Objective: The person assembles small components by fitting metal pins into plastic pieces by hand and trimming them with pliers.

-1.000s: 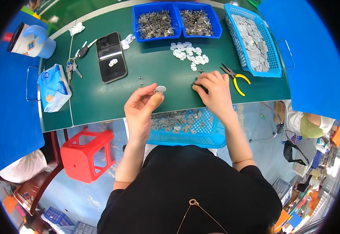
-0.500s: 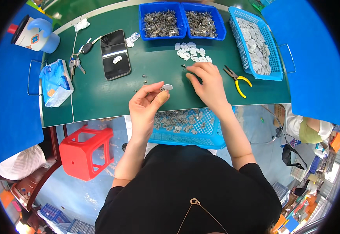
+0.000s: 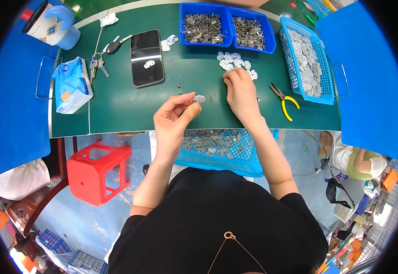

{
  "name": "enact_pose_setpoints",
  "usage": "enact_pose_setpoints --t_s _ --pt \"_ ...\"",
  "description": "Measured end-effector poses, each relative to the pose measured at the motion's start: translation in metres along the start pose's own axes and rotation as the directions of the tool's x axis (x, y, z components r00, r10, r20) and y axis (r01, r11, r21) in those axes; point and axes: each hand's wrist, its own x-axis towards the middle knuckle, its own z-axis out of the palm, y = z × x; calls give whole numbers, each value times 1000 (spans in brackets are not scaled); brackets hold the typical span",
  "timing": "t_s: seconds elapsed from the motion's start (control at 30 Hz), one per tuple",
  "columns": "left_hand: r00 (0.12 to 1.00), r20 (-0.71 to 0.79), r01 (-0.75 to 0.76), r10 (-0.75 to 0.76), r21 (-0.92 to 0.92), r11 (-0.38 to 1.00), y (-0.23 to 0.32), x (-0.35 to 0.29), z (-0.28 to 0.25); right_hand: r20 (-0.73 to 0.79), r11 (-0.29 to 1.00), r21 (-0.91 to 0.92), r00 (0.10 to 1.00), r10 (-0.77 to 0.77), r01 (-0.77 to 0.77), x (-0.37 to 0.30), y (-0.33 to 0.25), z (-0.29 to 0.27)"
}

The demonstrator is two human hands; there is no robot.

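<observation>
My left hand (image 3: pixel 173 119) is pinched, palm turned up, around a small flat whitish plate (image 3: pixel 200 98), with a bit of metal showing beside the thumb. To the right, my right hand (image 3: pixel 242 93) reaches over the table with its fingers bent together. Its fingertips are just below a loose group of flat white plates (image 3: pixel 228 58). Whatever those fingers hold, if anything, is hidden. Tiny metal parts (image 3: pixel 179 86) lie on the green table (image 3: pixel 116 107) beyond my left hand.
Two blue bins (image 3: pixel 205 44) of small metal parts stand at the back. A light-blue basket (image 3: pixel 295 75) of flat plates and yellow-handled pliers (image 3: pixel 289 101) are right. Left are a phone (image 3: pixel 146 50), keys (image 3: pixel 94 68), tissues (image 3: pixel 73 84) and a cup (image 3: pixel 48 27). Another blue basket (image 3: pixel 208 160) sits below the table edge.
My right hand has drawn its fingers together, hiding the small metal piece seen at its fingertips before. My left hand keeps its pinch on the plate. The whole view has shifted slightly.
</observation>
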Motion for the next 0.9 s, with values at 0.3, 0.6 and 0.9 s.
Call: enact_pose_setpoints --t_s 0.3,0.6,0.9 --pt "993 -43 -109 113 94 990 -6 3 3 112 613 771 985 133 -170 -13 -58 -32" --pt "956 -23 -285 292 170 943 -2 -4 15 337 136 911 892 301 -390 -15 -66 -27" --pt "934 31 -354 357 228 907 -1 -5 16 444 16 884 850 283 -467 -10 -62 -30"
